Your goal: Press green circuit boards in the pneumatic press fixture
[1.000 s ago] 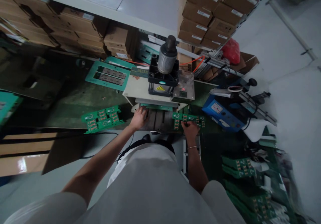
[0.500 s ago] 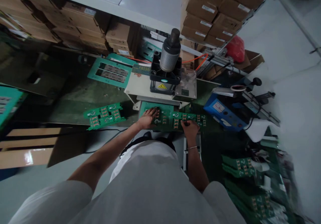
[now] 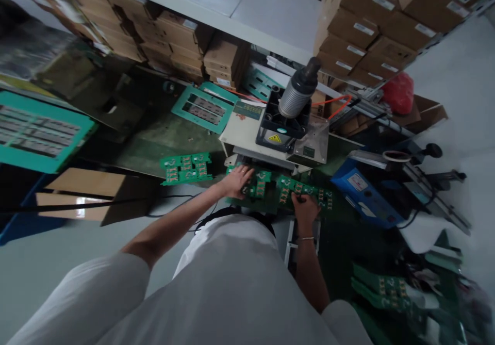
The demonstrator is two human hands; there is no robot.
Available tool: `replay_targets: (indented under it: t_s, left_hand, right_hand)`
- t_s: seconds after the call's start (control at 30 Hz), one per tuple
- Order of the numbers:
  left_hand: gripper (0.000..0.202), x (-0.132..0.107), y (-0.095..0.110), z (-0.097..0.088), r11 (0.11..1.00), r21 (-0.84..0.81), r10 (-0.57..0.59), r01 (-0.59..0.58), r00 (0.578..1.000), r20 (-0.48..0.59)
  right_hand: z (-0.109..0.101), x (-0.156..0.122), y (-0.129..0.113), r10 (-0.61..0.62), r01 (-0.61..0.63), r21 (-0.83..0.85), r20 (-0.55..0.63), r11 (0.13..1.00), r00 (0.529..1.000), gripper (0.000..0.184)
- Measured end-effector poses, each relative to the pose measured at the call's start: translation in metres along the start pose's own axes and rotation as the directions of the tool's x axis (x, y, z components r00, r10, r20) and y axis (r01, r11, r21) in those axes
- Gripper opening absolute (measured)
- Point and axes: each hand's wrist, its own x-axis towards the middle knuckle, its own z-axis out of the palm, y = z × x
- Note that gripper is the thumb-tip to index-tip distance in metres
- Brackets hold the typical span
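My left hand (image 3: 238,181) lies with its fingers stretched out on a green circuit board (image 3: 260,184) at the front of a bench press (image 3: 275,133). The hand covers the board's left part. Beside it, my right hand (image 3: 306,207) has its fingers curled on a second green circuit board panel (image 3: 286,190), right of the press opening. Its fingertips are partly hidden, but they appear to grip the panel's near edge. Copper-coloured patches show on both boards. Several more circuit boards (image 3: 186,168) form a pile left of the press.
A blue machine (image 3: 365,190) stands to the right. Green frames (image 3: 204,109) lie behind on the left, with cardboard boxes (image 3: 226,56) along the back. More boards (image 3: 390,288) rest at lower right. An open carton (image 3: 112,195) is at left, below the bench edge.
The camera has turned, so the whole scene sits farther right. More of the left board shows beside my left hand, closer to the press. My right hand stays on its panel.
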Motion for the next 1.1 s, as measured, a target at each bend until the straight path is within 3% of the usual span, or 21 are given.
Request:
replay_targets:
  t_s: [0.1,0.23,0.33,0.43,0.5,0.57,0.67,0.73,0.83,0.9,1.0,1.1]
  left_hand:
    - [0.117,-0.056,-0.056,-0.019,0.988,0.003,-0.15,0.152,0.981,-0.122]
    - [0.103,-0.122,-0.126,-0.025,0.904,0.024,-0.422,0.427,0.9,-0.11]
    - [0.1,-0.144,-0.156,-0.017,0.85,0.009,-0.524,0.526,0.848,-0.078]
    - [0.1,-0.149,-0.17,-0.007,0.813,-0.048,-0.583,0.581,0.809,-0.076]
    - [0.103,-0.146,-0.17,-0.004,0.824,-0.067,-0.566,0.562,0.819,-0.094]
    - [0.104,-0.135,-0.162,-0.001,0.874,-0.06,-0.485,0.481,0.866,-0.124]
    - [0.098,-0.105,-0.13,0.006,0.958,-0.03,-0.286,0.285,0.95,-0.123]
    - [0.095,-0.08,-0.102,0.015,0.986,-0.03,-0.168,0.166,0.982,-0.086]
    - [0.098,-0.046,-0.065,0.033,0.999,-0.038,-0.036,0.036,0.999,-0.008]
    - [0.1,-0.032,-0.051,0.045,0.999,-0.031,0.019,-0.018,0.999,0.029]
    - [0.098,-0.025,-0.045,0.059,0.999,-0.021,0.033,-0.033,0.999,0.024]
    - [0.092,-0.028,-0.048,0.065,0.999,-0.027,0.028,-0.028,1.0,0.0]
  right_hand:
    - [0.009,-0.005,-0.014,-0.062,0.063,-0.023,0.016,0.998,0.998,0.035]
    - [0.028,-0.019,-0.052,-0.157,0.166,-0.078,0.115,0.983,0.981,0.031]
    - [0.043,-0.031,-0.085,-0.211,0.241,-0.124,0.216,0.962,0.953,0.033]
    - [0.056,-0.038,-0.11,-0.253,0.306,-0.157,0.289,0.939,0.923,0.037]
    - [0.062,-0.041,-0.121,-0.265,0.334,-0.175,0.328,0.926,0.907,0.04]
    - [0.066,-0.04,-0.127,-0.276,0.359,-0.186,0.363,0.915,0.89,0.043]
    - [0.069,-0.034,-0.125,-0.318,0.412,-0.181,0.396,0.893,0.861,0.05]
    - [0.067,-0.027,-0.114,-0.349,0.439,-0.16,0.399,0.884,0.848,0.056]
    - [0.063,-0.015,-0.083,-0.453,0.516,-0.079,0.38,0.853,0.807,0.063]
    - [0.06,-0.007,-0.059,-0.556,0.611,-0.03,0.381,0.791,0.739,0.074]
    - [0.061,-0.001,-0.03,-0.647,0.72,-0.01,0.431,0.693,0.629,0.09]
    - [0.067,-0.003,-0.018,-0.669,0.744,0.017,0.451,0.668,0.591,0.088]
